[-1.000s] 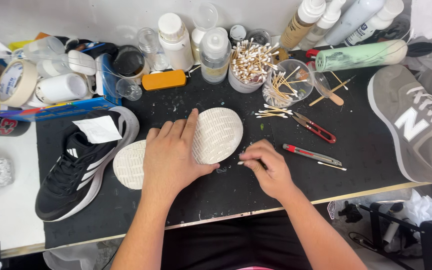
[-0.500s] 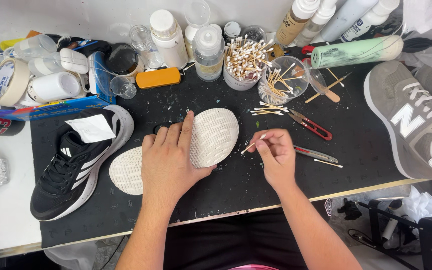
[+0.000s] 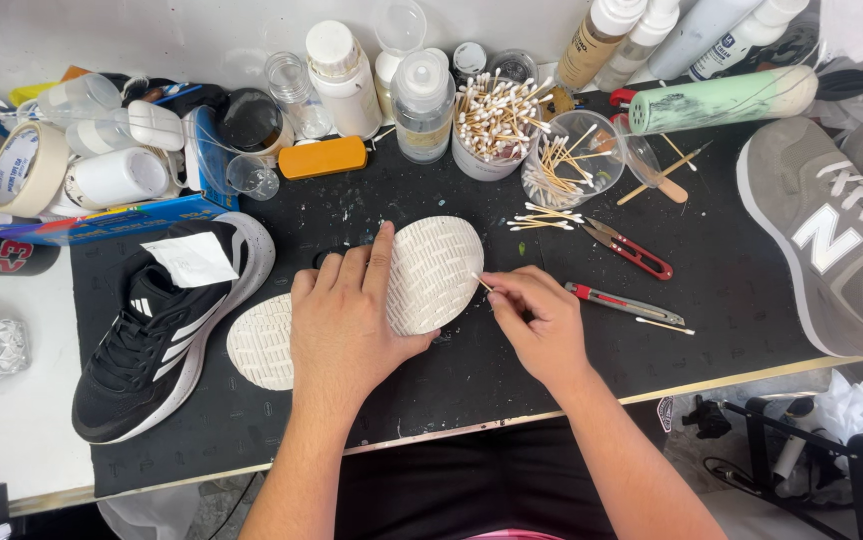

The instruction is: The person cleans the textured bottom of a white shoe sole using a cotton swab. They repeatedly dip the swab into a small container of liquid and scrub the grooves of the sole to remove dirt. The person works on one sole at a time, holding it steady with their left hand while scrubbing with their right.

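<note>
A shoe lies sole-up on the black mat (image 3: 472, 370), its white textured sole (image 3: 437, 272) facing me. My left hand (image 3: 347, 310) presses flat across the middle of that sole and holds it down. My right hand (image 3: 542, 320) pinches a thin cotton swab (image 3: 481, 283), whose tip touches the sole's right edge near the toe. The heel part of the sole (image 3: 260, 343) shows to the left of my left hand.
A black sneaker with white stripes (image 3: 162, 330) lies at the left, a grey sneaker (image 3: 832, 240) at the right. Red-handled cutters (image 3: 630, 250), a red utility knife (image 3: 622, 302), cups of cotton swabs (image 3: 492, 125) and sticks (image 3: 567, 160), bottles, tape rolls (image 3: 22, 168) crowd the back.
My right hand has come up from the mat to the sole's right edge with the swab. My left hand has stayed flat on the sole.
</note>
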